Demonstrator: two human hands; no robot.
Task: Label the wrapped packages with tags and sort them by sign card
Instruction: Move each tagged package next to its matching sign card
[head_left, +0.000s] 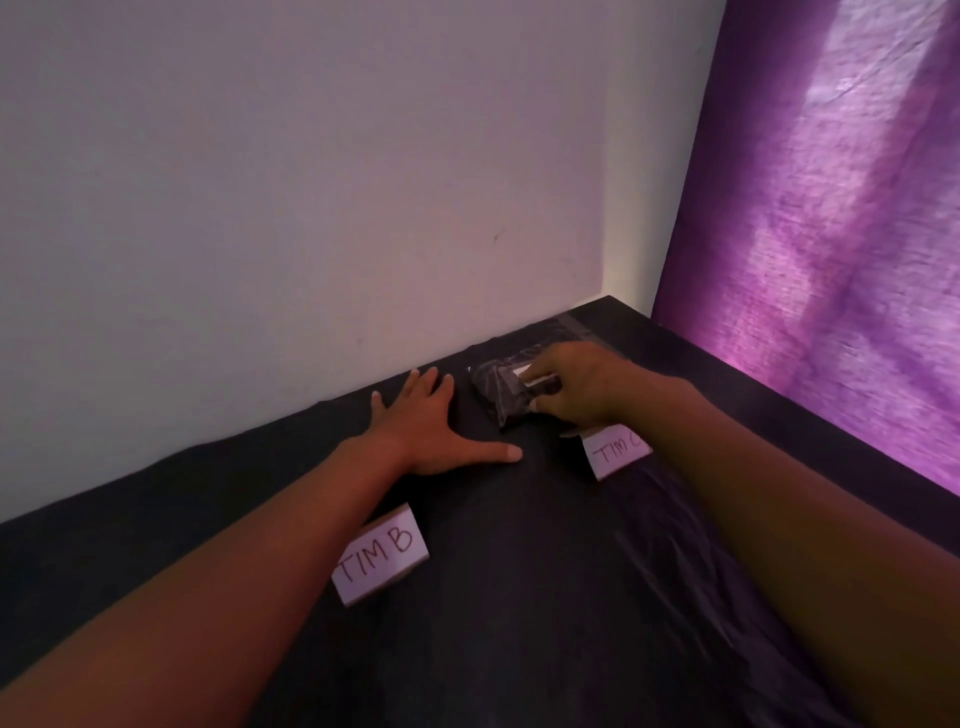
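A small dark package (496, 391) wrapped in clear plastic lies on the black cloth near the wall, behind the sign card reading TIM C (618, 453). A white tag (521, 372) shows on its top. My right hand (571, 387) grips the package's right side, fingers curled over the tag. My left hand (431, 423) lies flat on the cloth just left of the package, fingers spread. The sign card reading TIM B (382, 556) stands nearer to me, partly behind my left forearm.
The table is covered by a black cloth (519, 597) with folds at the right. A pale wall (311, 208) runs along the far edge. A purple curtain (831, 260) hangs at the right edge.
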